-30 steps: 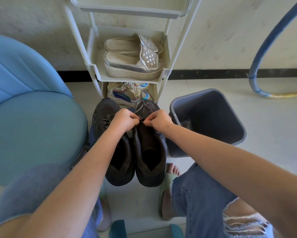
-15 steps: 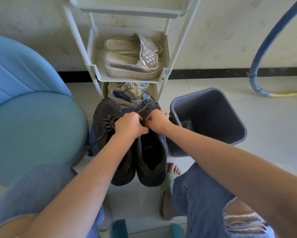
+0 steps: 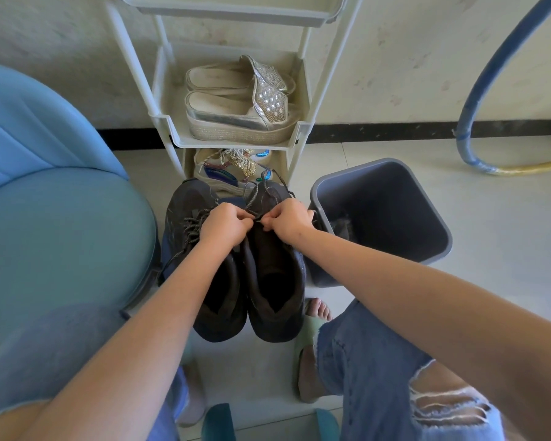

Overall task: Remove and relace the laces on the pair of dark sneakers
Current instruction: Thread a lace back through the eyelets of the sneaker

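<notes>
**Q:** Where is the work?
**A:** On the dark sneaker [image 3: 275, 281] directly beneath the fingers. It stands on the floor with its heel toward the person and its toe away. The second sneaker [image 3: 185, 202] stands touching it, just outside the left knuckles.

**Q:** Why that layout?
**A:** My reading is that with the heels near, the eyelet rows run straight out from the fingers and both hands reach them evenly. With the pair together, the next shoe is within reach.

**Q:** Fingers?
**A:** The left hand [image 3: 226, 226] is curled, its fingertips pinching the lace [image 3: 257, 198]. The right hand [image 3: 288, 222] is curled likewise and pinches the same lace. The two sets of fingertips nearly meet over the tongue. Slack loops lie just beyond them, over the toe.

**Q:** Removing or relacing?
**A:** Cannot tell, because the knuckles hide the eyelet. The loose loops suggest the upper rows are undone. The second sneaker's lace [image 3: 189, 229] looks threaded, with one end trailing down its outer side.

**Q:** Arm pose?
**A:** Both forearms stretch forward and down and converge. The wrists are roughly straight and the backs of the hands face up. The knees are spread to either side of the shoes.

**Q:** Nearby?
**A:** A grey bin [image 3: 395, 211] sits just outside the right hand. A shoe rack [image 3: 229, 144] stands beyond the fingertips. A blue chair [image 3: 61, 233] is well outside the left hand.
</notes>
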